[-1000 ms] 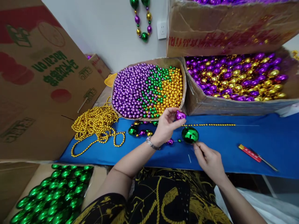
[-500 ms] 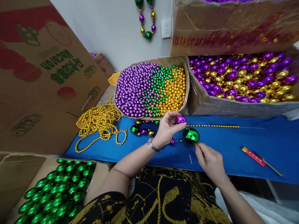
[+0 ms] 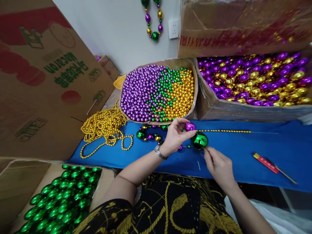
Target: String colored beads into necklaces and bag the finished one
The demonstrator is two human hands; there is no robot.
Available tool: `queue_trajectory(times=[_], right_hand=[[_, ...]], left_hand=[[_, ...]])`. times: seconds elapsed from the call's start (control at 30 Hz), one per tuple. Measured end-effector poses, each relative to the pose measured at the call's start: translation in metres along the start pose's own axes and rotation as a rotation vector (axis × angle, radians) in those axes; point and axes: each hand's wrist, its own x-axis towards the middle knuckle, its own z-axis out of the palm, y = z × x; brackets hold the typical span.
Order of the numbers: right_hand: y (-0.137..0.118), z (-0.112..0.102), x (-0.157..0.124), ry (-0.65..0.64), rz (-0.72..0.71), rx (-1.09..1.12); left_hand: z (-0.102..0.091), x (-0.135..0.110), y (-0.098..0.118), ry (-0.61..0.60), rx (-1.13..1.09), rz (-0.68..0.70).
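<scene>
Over blue cloth (image 3: 234,156), pinching purple bead (image 3: 190,126) (left hand (image 3: 175,135)), green bead (image 3: 200,140) at base (right hand (image 3: 220,165)); likely light, slick; grip ends.

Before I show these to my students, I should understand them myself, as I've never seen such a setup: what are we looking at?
There is no machine here, just a person's two bare hands. Every picture comes from one camera worn on the person's head, looking forward and down.

The left hand holds a purple bead between thumb and fingers. The right hand pinches at the lower end of a larger green bead; exactly what its fingers grip is too small to tell.

On the blue cloth lie a heap of gold strings, a straight gold strand and a red-and-yellow item. Beyond the hands stand open boxes of loose-looking beads.
</scene>
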Motion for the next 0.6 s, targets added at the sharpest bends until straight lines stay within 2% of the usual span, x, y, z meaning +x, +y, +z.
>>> queue_trajectory(times=[0.1, 0.23, 0.4, 0.5, 0.6], right_hand=[[0.002, 0.004, -0.002, -0.040, 0.105, 0.046], [0.005, 0.010, -0.005, -0.168, 0.236, 0.249], [0.008, 0.013, -0.008, -0.205, 0.430, 0.511], [0.012, 0.010, -0.011, -0.164, 0.513, 0.595], [0.016, 0.004, -0.013, -0.107, 0.570, 0.633]], left_hand=[[0.001, -0.001, -0.002, 0.001, 0.027, 0.018], [0.002, -0.004, -0.005, -0.012, 0.093, 0.023], [0.001, -0.007, 0.005, -0.187, 0.212, 0.090], [-0.011, 0.008, 0.023, -0.199, 0.258, 0.172], [-0.033, 0.039, 0.038, -0.079, 0.427, 0.268]])
